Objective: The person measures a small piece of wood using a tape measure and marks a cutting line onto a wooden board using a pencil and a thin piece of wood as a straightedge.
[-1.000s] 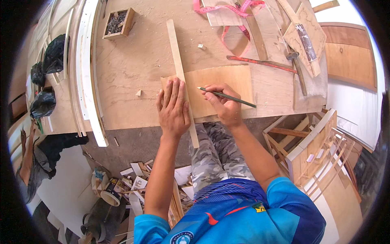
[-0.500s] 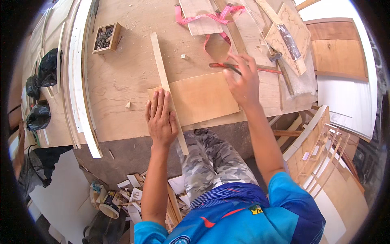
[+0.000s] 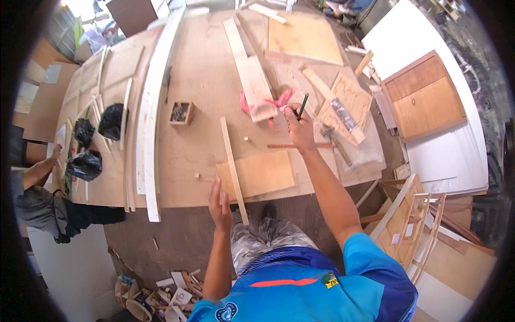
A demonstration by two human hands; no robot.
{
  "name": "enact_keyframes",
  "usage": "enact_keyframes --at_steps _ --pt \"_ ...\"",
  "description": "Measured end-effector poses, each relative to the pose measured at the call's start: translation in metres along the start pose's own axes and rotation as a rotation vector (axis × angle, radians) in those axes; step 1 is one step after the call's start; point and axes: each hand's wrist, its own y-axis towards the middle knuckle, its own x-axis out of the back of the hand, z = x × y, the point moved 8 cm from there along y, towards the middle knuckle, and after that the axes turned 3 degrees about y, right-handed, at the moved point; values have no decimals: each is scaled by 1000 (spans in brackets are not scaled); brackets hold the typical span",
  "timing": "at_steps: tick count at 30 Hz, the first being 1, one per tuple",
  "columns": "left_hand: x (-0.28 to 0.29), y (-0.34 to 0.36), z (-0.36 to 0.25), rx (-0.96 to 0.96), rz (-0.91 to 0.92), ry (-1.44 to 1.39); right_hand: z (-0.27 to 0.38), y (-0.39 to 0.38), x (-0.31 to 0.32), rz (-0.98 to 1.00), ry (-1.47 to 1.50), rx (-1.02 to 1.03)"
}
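My right hand (image 3: 300, 129) reaches forward over the bench, closed around a dark pencil (image 3: 304, 105) that points up. Its fingertips are at the pink tape measure (image 3: 285, 98); whether they also pinch the tape is unclear. The tape lies in loops across a pale plank (image 3: 255, 80). Near the bench's front edge my left hand (image 3: 220, 206) is open, fingers stretched and close together, beside a narrow wooden strip (image 3: 230, 158). That strip crosses a thin rectangular wooden sheet (image 3: 265, 170), its near end jutting past the bench edge.
A small wooden box of nails (image 3: 181, 113) sits left of centre. A hammer (image 3: 340, 147), a red bar (image 3: 289, 146) and a pale board (image 3: 341, 102) lie at right. Long white boards (image 3: 152, 129) and black plastic bags (image 3: 86, 164) are at left, where another person (image 3: 40, 196) stands.
My right hand has moved forward to the tape measure with the pencil. My left hand has come off the strip and drawn back. The view has tilted up, showing more of the bench.
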Motion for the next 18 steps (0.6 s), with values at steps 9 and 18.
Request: enact_keyframes --at_steps 9,18 --pt "25 -52 -94 270 202 -584 231 5 9 49 355 222" --pt "-30 126 -285 -555 259 -180 378 -83 -18 41 248 244"
